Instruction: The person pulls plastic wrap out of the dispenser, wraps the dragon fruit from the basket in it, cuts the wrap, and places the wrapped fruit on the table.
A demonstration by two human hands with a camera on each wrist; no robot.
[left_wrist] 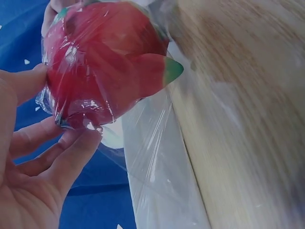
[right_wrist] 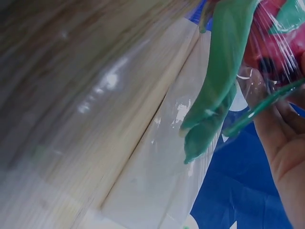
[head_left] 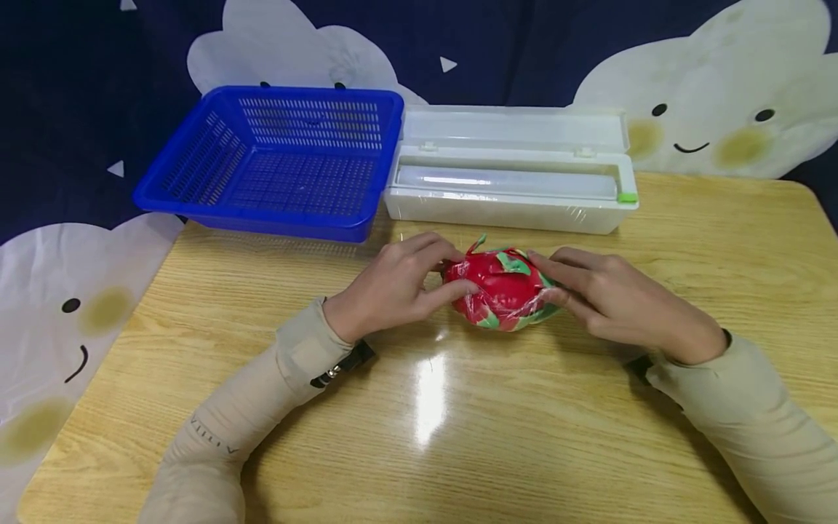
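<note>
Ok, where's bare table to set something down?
Free: the table right of the white box, the stretch between left sleeve and right sleeve, and the patch between left sleeve and blue basket. Crowded: the middle, where left grip and right grip hold the wrapped red fruit in front of the box.

Right wrist view: edge cuts off red-and-green fruit [right_wrist: 228, 62]. Left wrist view: tabletop [left_wrist: 248, 119] is blurred. Head view: sleeve marking [head_left: 212, 435] too small to read.
</note>
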